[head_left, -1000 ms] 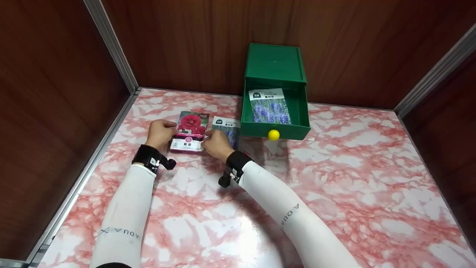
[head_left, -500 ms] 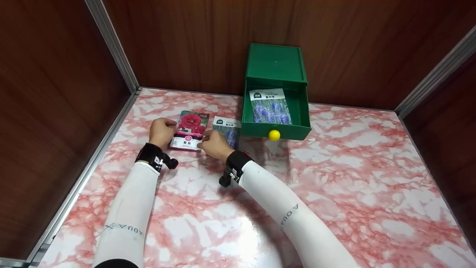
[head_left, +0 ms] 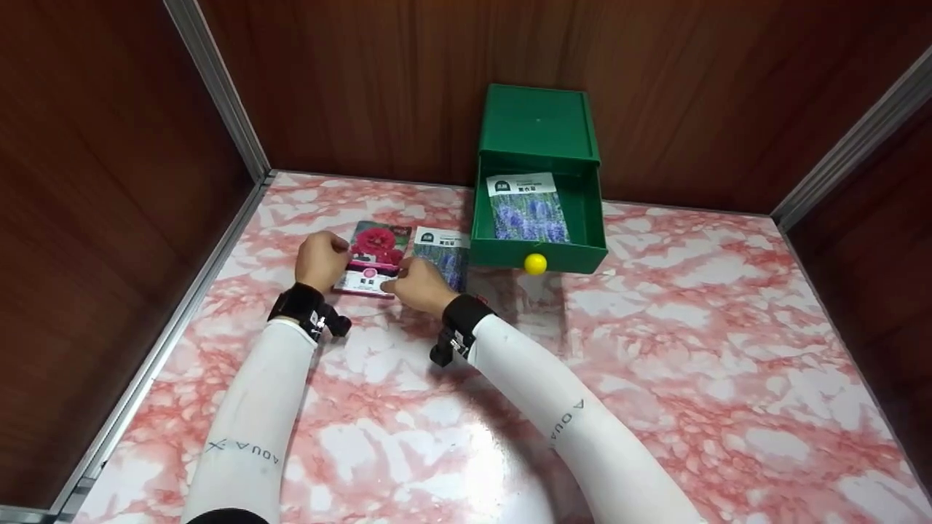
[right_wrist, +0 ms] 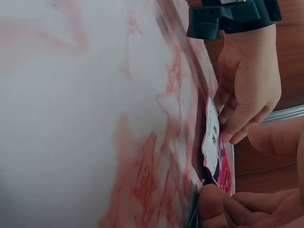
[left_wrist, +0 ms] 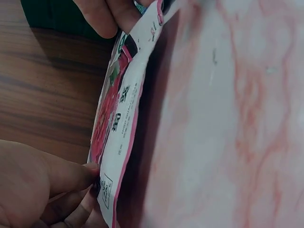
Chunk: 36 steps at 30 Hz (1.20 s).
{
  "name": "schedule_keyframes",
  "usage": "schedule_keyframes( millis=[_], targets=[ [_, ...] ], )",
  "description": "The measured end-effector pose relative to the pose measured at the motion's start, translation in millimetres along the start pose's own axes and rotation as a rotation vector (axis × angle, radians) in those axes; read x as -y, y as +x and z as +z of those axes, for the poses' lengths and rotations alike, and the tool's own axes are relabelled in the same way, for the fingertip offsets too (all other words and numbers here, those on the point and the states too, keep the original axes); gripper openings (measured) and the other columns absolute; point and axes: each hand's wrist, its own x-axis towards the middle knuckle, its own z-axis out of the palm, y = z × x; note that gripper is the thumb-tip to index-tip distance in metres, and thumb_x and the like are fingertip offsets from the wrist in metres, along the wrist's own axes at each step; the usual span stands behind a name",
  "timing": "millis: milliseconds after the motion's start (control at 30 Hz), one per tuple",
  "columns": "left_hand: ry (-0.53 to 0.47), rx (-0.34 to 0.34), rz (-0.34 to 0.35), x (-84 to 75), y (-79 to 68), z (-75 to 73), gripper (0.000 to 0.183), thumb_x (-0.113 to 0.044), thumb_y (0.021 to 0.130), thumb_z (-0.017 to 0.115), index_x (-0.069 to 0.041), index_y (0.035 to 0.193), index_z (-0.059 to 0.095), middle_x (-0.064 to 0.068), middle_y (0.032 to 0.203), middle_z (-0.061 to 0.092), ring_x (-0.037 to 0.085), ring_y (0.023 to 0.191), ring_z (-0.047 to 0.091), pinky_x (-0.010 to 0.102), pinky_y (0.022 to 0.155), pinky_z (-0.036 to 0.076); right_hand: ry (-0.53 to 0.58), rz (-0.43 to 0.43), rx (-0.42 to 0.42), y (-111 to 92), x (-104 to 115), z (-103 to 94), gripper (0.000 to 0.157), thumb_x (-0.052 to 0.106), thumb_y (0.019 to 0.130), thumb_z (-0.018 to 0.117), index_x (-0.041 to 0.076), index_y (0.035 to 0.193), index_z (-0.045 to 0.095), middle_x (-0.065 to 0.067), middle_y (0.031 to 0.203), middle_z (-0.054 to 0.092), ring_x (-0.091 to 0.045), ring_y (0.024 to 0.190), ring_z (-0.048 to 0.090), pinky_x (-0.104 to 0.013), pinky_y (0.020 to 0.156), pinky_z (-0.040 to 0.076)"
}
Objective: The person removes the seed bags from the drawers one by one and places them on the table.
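A seed packet with a red flower picture and white lower band lies at the left of the green drawer, its near edge raised off the table in the left wrist view. My left hand pinches its left edge, thumb on the front. My right hand holds its right edge, thumb over the white band; part of that grip is hidden. Just right of it, a purple-flower seed packet lies partly under my right hand. Another purple-flower packet rests inside the pulled-out drawer.
The green box stands against the brown back wall, its drawer front bearing a yellow round knob. A red-and-white marbled table extends to the right and front. Metal-edged wooden panels bound the sides.
The red-flower packet has shifted slightly in my hands. My left hand has moved a little to the right, and my right thumb lies further left over the white band. Box and drawer look unchanged.
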Motion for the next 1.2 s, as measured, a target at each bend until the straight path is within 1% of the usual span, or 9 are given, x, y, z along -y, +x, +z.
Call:
schedule_keyframes(
  millis=[133, 300, 367, 433, 567, 700, 800, 933, 1200],
  targets=[
    [0.01, 0.022, -0.035, -15.5, -10.7, -10.9, 0.019, -0.017, 0.09, 0.081, -0.006, 0.106, 0.083, 0.013, 0.106, 0.081, 0.035, 0.103, 0.073, 0.048, 0.094, 0.056, -0.031, -0.01, -0.012, -0.9, 1.3, -0.8, 0.061, 0.022, 0.1, 0.076, -0.01, 0.149, 0.061, -0.007, 0.096, 0.067, -0.018, 0.085, 0.06, -0.031, 0.083, 0.051],
    [0.048, 0.023, -0.021, 4.9, 2.6, -2.3, 0.02, -0.02, 0.09, 0.081, -0.007, 0.105, 0.083, 0.013, 0.105, 0.081, 0.034, 0.101, 0.072, 0.05, 0.092, 0.055, -0.077, -0.021, -0.024, -1.0, 2.0, -1.6, 0.023, 0.02, 0.101, 0.075, -0.001, 0.11, 0.07, 0.004, 0.072, 0.048, -0.014, 0.064, 0.045, -0.03, 0.064, 0.037],
    [0.043, 0.029, -0.018, 6.6, 3.6, -2.7, 0.02, -0.02, 0.09, 0.082, -0.007, 0.105, 0.083, 0.013, 0.105, 0.081, 0.033, 0.101, 0.072, 0.049, 0.093, 0.055, -0.086, -0.025, -0.022, -1.5, 2.6, -1.5, 0.021, 0.02, 0.101, 0.075, 0.001, 0.101, 0.065, 0.004, 0.07, 0.045, -0.014, 0.062, 0.042, -0.031, 0.062, 0.035],
    [0.039, 0.038, -0.03, -1.1, -1.4, -7.5, 0.022, -0.019, 0.09, 0.081, -0.005, 0.106, 0.082, 0.015, 0.106, 0.081, 0.035, 0.102, 0.072, 0.05, 0.094, 0.056, -0.081, -0.024, -0.023, -2.0, 3.3, -1.0, 0.023, 0.021, 0.101, 0.076, -0.001, 0.104, 0.067, 0.004, 0.072, 0.047, -0.014, 0.064, 0.044, -0.031, 0.064, 0.037],
    [0.009, 0.064, -0.056, -34.8, -24.5, -26.0, 0.027, -0.017, 0.091, 0.08, 0.002, 0.111, 0.08, 0.022, 0.112, 0.079, 0.041, 0.107, 0.072, 0.052, 0.099, 0.055, -0.072, -0.019, -0.027, -3.7, 4.8, -0.5, 0.044, 0.022, 0.102, 0.076, -0.008, 0.133, 0.069, 0.002, 0.079, 0.053, -0.015, 0.072, 0.052, -0.03, 0.073, 0.044],
    [0.008, 0.083, -0.063, -56.6, -40.8, -38.0, 0.031, -0.017, 0.096, 0.078, 0.006, 0.117, 0.078, 0.026, 0.118, 0.078, 0.044, 0.112, 0.07, 0.054, 0.101, 0.054, -0.085, -0.043, -0.044, -5.1, 6.5, -1.7, 0.042, 0.022, 0.104, 0.075, -0.009, 0.133, 0.069, -0.001, 0.084, 0.057, -0.017, 0.077, 0.055, -0.031, 0.078, 0.048],
    [0.023, 0.075, -0.071, -62.2, -43.2, -40.3, 0.033, -0.019, 0.1, 0.076, 0.006, 0.12, 0.078, 0.026, 0.122, 0.077, 0.043, 0.115, 0.07, 0.054, 0.103, 0.053, -0.099, -0.095, -0.062, -5.7, 8.6, -3.8, 0.036, 0.021, 0.106, 0.073, -0.008, 0.127, 0.071, -0.008, 0.096, 0.069, -0.021, 0.086, 0.063, -0.034, 0.083, 0.052],
    [0.015, 0.032, -0.065, -67.1, -42.0, -41.5, 0.035, -0.026, 0.106, 0.071, 0.006, 0.116, 0.079, 0.025, 0.12, 0.078, 0.042, 0.114, 0.071, 0.054, 0.103, 0.053, -0.145, -0.17, -0.093, -7.4, 14.3, -6.1, 0.041, 0.023, 0.109, 0.073, -0.009, 0.134, 0.071, -0.021, 0.124, 0.075, -0.029, 0.111, 0.071, -0.04, 0.099, 0.057],
    [-0.018, -0.01, -0.038, -85.2, -39.0, -51.2, 0.059, -0.049, 0.115, 0.056, 0.004, 0.098, 0.077, 0.021, 0.098, 0.073, 0.036, 0.094, 0.065, 0.048, 0.087, 0.049, -0.291, -0.218, -0.116, -20.1, 41.4, -15.7, 0.05, 0.039, 0.112, 0.069, -0.002, 0.14, 0.067, -0.018, 0.133, 0.069, -0.028, 0.119, 0.066, -0.042, 0.104, 0.055]
  ],
)
